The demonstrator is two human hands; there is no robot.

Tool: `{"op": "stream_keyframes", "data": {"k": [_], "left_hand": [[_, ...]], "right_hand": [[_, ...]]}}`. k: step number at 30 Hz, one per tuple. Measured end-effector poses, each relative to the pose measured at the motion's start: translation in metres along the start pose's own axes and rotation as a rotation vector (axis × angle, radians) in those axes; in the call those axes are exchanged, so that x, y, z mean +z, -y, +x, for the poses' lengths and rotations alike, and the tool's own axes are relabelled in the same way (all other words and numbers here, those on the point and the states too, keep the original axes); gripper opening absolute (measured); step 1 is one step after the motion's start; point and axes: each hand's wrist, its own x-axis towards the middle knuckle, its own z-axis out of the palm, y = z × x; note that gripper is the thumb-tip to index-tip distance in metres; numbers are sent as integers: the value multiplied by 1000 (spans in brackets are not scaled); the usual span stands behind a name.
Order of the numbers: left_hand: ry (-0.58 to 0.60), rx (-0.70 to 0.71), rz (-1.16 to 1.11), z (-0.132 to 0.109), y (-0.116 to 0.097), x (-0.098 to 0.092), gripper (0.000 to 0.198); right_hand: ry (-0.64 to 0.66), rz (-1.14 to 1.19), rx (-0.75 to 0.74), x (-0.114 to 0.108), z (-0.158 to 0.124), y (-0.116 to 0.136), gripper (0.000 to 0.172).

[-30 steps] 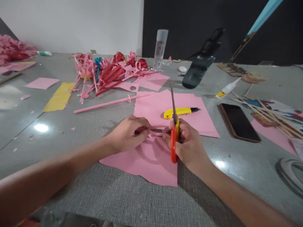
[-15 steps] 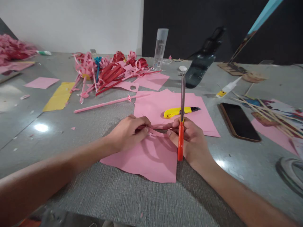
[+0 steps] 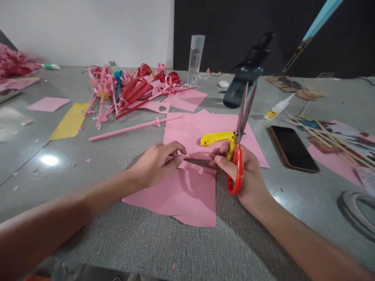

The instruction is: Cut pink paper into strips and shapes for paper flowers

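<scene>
My left hand (image 3: pixel 156 162) pinches the upper edge of a pink paper sheet (image 3: pixel 187 197), which has a folded strip along its top. In my right hand (image 3: pixel 246 168) are scissors (image 3: pixel 238 156) with orange-red handles, their blades a little apart and pointing up and away. The right thumb and fingertips are free of the paper, just right of its top corner. Behind both hands lies a stack of pink paper (image 3: pixel 187 128), with a yellow utility knife (image 3: pixel 215 138) on it, its blade end partly hidden by the scissors.
A rolled pink paper stick (image 3: pixel 123 131) and pink and red paper flowers (image 3: pixel 134 89) lie at the back left. Behind stand a clear bottle (image 3: pixel 195 60) and a dark bottle (image 3: pixel 246 78). A phone (image 3: pixel 294 148), a glue tube (image 3: pixel 279 107) and a tape roll (image 3: pixel 359 210) are rightward.
My right hand has let go of the paper's edge and moved right, turning the scissors so that their blades and handle loops show. My left hand stays on the paper.
</scene>
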Motion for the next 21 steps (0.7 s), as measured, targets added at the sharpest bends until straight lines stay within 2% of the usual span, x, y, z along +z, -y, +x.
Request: {"op": "stream_keyframes", "data": {"k": [6,15,21], "left_hand": [[108,148,6,-4,-6,-7,46],[27,87,17,-2,-6,-2,33],[32,40,-117,-4,0,-4,34]], "right_hand": [[6,-40,-57,-4,3,-1,22],[22,-11,-126,-9,8,-6,26],[44,-89,-160,-11,10,-6,22]]}}
